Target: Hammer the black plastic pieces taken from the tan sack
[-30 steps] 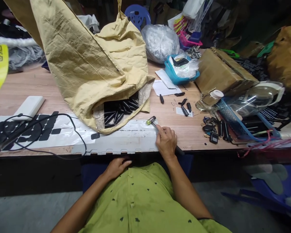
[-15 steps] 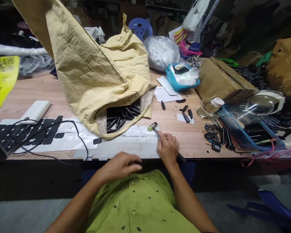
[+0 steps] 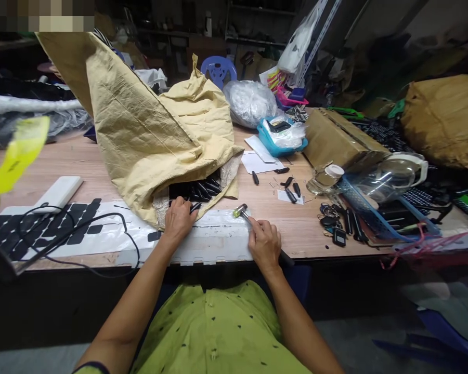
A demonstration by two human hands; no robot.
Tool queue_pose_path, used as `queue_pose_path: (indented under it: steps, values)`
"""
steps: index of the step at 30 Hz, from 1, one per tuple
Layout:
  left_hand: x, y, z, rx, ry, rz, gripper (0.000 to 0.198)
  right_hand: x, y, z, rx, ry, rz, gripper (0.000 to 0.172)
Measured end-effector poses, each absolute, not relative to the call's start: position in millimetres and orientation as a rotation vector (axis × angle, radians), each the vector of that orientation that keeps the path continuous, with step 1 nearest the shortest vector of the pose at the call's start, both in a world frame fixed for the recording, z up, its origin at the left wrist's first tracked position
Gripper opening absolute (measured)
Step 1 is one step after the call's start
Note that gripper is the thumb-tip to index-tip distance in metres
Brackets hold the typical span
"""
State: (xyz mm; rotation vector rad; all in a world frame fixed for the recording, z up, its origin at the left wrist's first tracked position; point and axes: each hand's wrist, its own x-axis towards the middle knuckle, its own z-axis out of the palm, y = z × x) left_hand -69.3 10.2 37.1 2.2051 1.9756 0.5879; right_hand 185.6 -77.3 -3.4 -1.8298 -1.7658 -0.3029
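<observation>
Hammer: small, yellow-green head, down on the white board at the front edge of the table, head pointing away and to the left. Handle clenched in right hand, fingers wrapped round it, black butt end sticking out behind the wrist past the table edge.

Left hand at the mouth of the tan sack, palm down, fingertips right at the black pieces spilling out. Can't tell whether closed on one or just touching.

Sack slumped on its side, mouth toward the body, just left of the hammer head.

More loose black bits further right on the bare wood, near sheets of paper. Beyond those: blue tray, cardboard box, clear bag. Bottle on its side and bunch of keys off to the right.

Far left: white power bank, black cable looping over a sheet with black squares.
</observation>
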Motion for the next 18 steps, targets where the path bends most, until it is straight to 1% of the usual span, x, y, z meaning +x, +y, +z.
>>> queue_pose_path:
  steps: [2, 5, 8, 13, 18]
  values:
    - [-70, 2, 41, 2.257, 1.89, 0.661, 0.008, 185, -77, -4, -1.84, -1.756, -0.294, 0.041]
    - [-64, -15, 45, 2.344, 1.628, 0.76, 0.01, 186, -75, -4, -1.862, -1.753, -0.274, 0.038]
    - [-51, -29, 40, 2.317, 1.409, 0.732, 0.009, 192, -72, -2, -1.861, -1.75, -0.194, 0.038]
    - [-41, -30, 20, 2.18, 1.381, 0.697, 0.01, 199, -81, 13, -1.666, -1.652, 0.006, 0.04]
    - [-42, -27, 15, 2.14, 1.381, 0.69, 0.014, 185, -104, 30, -1.486, -1.732, 0.176, 0.035]
